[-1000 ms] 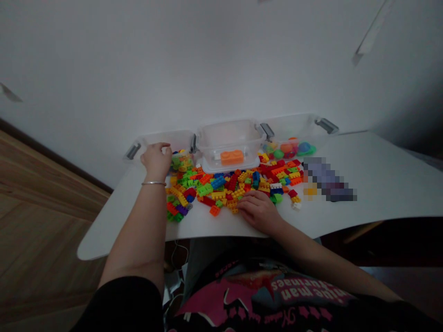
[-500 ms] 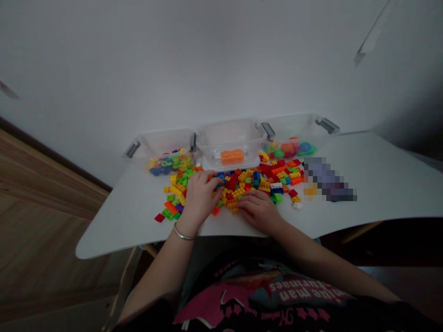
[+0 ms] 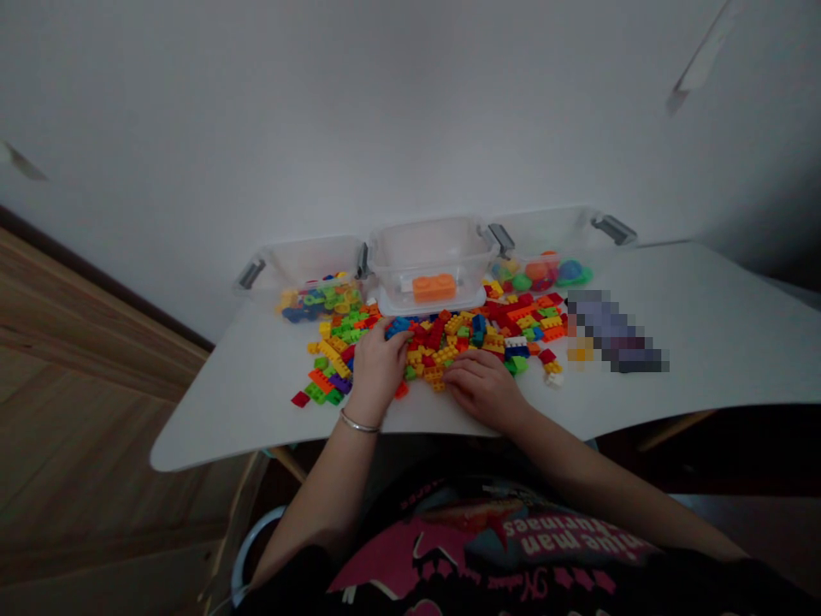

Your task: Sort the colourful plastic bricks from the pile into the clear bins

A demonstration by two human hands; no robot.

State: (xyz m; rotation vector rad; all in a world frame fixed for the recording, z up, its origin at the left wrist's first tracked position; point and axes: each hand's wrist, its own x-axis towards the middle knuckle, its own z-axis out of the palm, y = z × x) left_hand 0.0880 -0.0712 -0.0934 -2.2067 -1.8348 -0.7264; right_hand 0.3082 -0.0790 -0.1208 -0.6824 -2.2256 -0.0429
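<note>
My left hand is curled narrowly over the blue bricks in the heap of plastic toy bricks on the white table, though I can't tell whether it has gripped any, while my right hand lies loosely open against the heap's near edge. Picking with fingertips alone should spare neighbouring bricks. My left hand has since left the clear plastic box.
</note>
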